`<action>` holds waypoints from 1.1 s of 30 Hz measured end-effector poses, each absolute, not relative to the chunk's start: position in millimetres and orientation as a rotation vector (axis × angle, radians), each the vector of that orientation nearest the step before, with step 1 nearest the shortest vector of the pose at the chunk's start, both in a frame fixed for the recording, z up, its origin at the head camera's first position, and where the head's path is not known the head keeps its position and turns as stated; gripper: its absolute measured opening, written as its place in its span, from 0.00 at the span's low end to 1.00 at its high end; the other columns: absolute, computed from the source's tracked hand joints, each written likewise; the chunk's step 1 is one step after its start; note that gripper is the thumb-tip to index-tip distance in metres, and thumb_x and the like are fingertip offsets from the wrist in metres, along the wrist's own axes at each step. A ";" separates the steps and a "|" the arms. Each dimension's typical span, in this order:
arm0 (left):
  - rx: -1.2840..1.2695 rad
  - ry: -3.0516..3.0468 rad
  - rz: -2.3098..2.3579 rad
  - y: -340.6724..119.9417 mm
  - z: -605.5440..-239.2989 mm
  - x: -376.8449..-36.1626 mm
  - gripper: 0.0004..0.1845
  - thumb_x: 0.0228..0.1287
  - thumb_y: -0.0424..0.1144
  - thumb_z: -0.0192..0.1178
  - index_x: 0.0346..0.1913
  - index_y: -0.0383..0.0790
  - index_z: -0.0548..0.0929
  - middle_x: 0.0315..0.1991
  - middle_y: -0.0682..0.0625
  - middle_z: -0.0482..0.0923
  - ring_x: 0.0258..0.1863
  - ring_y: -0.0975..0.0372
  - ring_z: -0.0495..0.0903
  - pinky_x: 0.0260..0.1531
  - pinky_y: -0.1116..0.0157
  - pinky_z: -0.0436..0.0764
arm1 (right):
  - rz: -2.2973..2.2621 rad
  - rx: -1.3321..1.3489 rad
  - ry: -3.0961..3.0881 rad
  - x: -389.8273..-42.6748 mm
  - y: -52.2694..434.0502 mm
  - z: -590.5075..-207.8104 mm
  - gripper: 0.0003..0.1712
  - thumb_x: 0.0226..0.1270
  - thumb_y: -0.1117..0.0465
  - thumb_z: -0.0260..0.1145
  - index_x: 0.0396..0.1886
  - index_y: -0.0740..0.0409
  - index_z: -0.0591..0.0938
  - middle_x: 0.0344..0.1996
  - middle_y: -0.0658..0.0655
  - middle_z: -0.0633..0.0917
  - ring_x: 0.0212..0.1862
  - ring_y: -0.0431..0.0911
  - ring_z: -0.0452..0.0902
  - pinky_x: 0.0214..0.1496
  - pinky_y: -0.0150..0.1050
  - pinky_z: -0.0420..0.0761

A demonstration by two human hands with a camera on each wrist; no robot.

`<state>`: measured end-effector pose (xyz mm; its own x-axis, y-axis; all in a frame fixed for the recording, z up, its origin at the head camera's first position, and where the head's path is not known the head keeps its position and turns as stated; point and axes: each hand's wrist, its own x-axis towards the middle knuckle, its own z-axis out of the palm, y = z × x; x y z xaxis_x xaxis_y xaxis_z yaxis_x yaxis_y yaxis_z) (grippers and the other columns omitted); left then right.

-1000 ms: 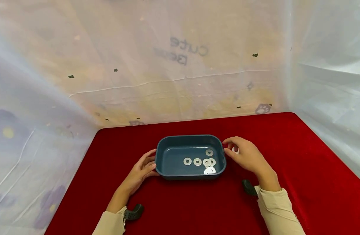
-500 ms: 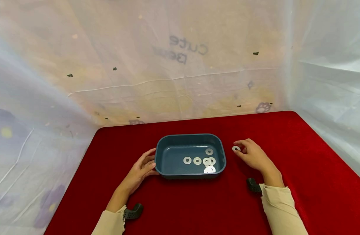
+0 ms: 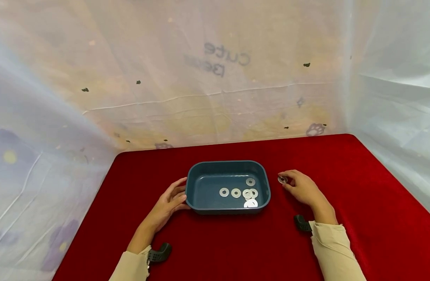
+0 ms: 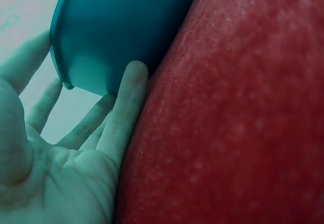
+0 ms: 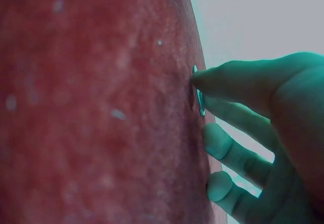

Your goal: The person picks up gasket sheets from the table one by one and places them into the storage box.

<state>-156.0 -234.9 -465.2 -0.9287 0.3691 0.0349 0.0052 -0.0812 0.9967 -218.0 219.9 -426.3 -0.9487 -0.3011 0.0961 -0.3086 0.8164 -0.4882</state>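
One washer (image 3: 282, 179) sits on the red cloth (image 3: 358, 203) at about 3 o'clock from the blue tray (image 3: 195, 183), just beside its right wall but apart from it. The right hand (image 3: 302, 188) has its thumb and forefinger closed on that washer; in the right wrist view the fingertips (image 5: 202, 77) pinch its edge (image 5: 200, 100) against the cloth, with the other fingers loosely curled below. The left hand (image 3: 167, 203) lies at 9 o'clock of the tray, fingers straight and together, pressed flat to the outer wall (image 4: 109, 42) without gripping it. Several more washers (image 3: 248, 194) lie inside the tray toward its right half, some overlapping.

To handle this well, I judge the pinch should tip the thin disc up on its edge first, since a flat washer on plush cloth gives little to catch. Keeping the left fingers (image 4: 126, 107) braced on the wall should stop the tray sliding if it gets knocked.
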 end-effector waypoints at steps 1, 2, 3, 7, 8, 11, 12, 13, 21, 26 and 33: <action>0.408 1.941 2.100 -235.2 -465.6 -155.9 0.32 0.77 0.35 0.50 0.79 0.48 0.53 0.74 0.33 0.57 0.61 0.59 0.77 0.52 0.59 0.84 | 0.809 0.499 -2.980 -218.0 219.8 -426.7 0.21 0.65 0.66 0.66 0.58 0.62 0.82 0.53 0.66 0.82 0.40 0.50 0.73 0.46 0.47 0.75; 0.408 1.942 2.100 -235.4 -466.0 -155.8 0.32 0.77 0.35 0.50 0.79 0.48 0.53 0.74 0.33 0.57 0.61 0.59 0.77 0.52 0.59 0.84 | 0.810 0.498 -2.980 -217.9 219.7 -426.9 0.20 0.64 0.66 0.66 0.57 0.61 0.82 0.52 0.65 0.82 0.40 0.50 0.73 0.45 0.46 0.75; 0.406 1.942 2.100 -235.6 -466.3 -155.7 0.32 0.77 0.35 0.50 0.79 0.48 0.53 0.74 0.33 0.57 0.61 0.60 0.77 0.51 0.59 0.84 | 0.812 0.498 -2.978 -218.1 219.8 -427.5 0.20 0.64 0.67 0.67 0.56 0.62 0.82 0.51 0.65 0.82 0.40 0.50 0.73 0.45 0.46 0.75; 0.409 1.945 2.097 -235.6 -465.5 -156.5 0.32 0.77 0.35 0.50 0.79 0.48 0.53 0.74 0.33 0.57 0.61 0.59 0.77 0.51 0.59 0.84 | 0.815 0.483 -2.983 -219.4 220.1 -428.2 0.19 0.64 0.67 0.67 0.55 0.62 0.83 0.50 0.65 0.81 0.39 0.50 0.73 0.43 0.44 0.74; 0.408 1.944 2.098 -235.6 -465.4 -156.7 0.32 0.77 0.35 0.50 0.79 0.47 0.53 0.73 0.33 0.57 0.61 0.59 0.77 0.51 0.59 0.84 | 0.815 0.479 -2.989 -219.3 220.1 -428.3 0.19 0.64 0.66 0.67 0.55 0.62 0.83 0.50 0.66 0.81 0.39 0.50 0.72 0.43 0.44 0.74; 0.400 1.946 2.095 -235.4 -465.1 -156.6 0.32 0.77 0.34 0.50 0.79 0.48 0.53 0.73 0.33 0.57 0.61 0.60 0.77 0.51 0.59 0.84 | 0.822 0.465 -3.004 -218.9 220.6 -428.8 0.20 0.64 0.66 0.67 0.56 0.63 0.82 0.50 0.67 0.81 0.40 0.50 0.72 0.43 0.44 0.74; 0.399 1.945 2.095 -235.3 -465.1 -156.6 0.32 0.77 0.34 0.50 0.79 0.47 0.53 0.73 0.33 0.57 0.61 0.60 0.77 0.51 0.59 0.84 | 0.821 0.464 -3.007 -218.7 220.8 -428.9 0.20 0.64 0.66 0.67 0.56 0.63 0.82 0.49 0.67 0.81 0.39 0.50 0.72 0.43 0.43 0.74; 0.399 1.945 2.095 -235.3 -465.1 -156.5 0.32 0.77 0.34 0.50 0.79 0.47 0.53 0.73 0.33 0.57 0.61 0.60 0.77 0.51 0.60 0.84 | 0.824 0.467 -3.005 -218.3 221.0 -428.6 0.20 0.64 0.66 0.67 0.56 0.64 0.82 0.49 0.67 0.81 0.39 0.50 0.72 0.43 0.43 0.73; 0.396 1.951 2.089 -235.6 -464.7 -155.4 0.32 0.78 0.34 0.50 0.79 0.48 0.53 0.74 0.34 0.57 0.62 0.60 0.77 0.52 0.60 0.84 | 0.855 0.502 -2.998 -216.7 224.8 -428.2 0.19 0.62 0.66 0.69 0.53 0.65 0.83 0.44 0.65 0.82 0.39 0.49 0.73 0.43 0.44 0.75; 0.398 1.947 2.094 -235.6 -464.2 -155.4 0.32 0.77 0.34 0.50 0.79 0.48 0.53 0.74 0.34 0.57 0.62 0.59 0.76 0.52 0.59 0.84 | 0.887 0.510 -3.028 -216.5 226.0 -427.1 0.18 0.60 0.66 0.70 0.50 0.66 0.83 0.42 0.64 0.82 0.41 0.50 0.74 0.46 0.46 0.77; 0.404 1.949 2.092 -236.3 -465.8 -156.3 0.32 0.78 0.34 0.50 0.79 0.48 0.53 0.74 0.34 0.57 0.62 0.60 0.76 0.52 0.59 0.84 | 0.946 0.498 -3.053 -215.9 225.2 -423.5 0.17 0.58 0.65 0.70 0.45 0.69 0.79 0.39 0.63 0.82 0.41 0.51 0.76 0.48 0.48 0.77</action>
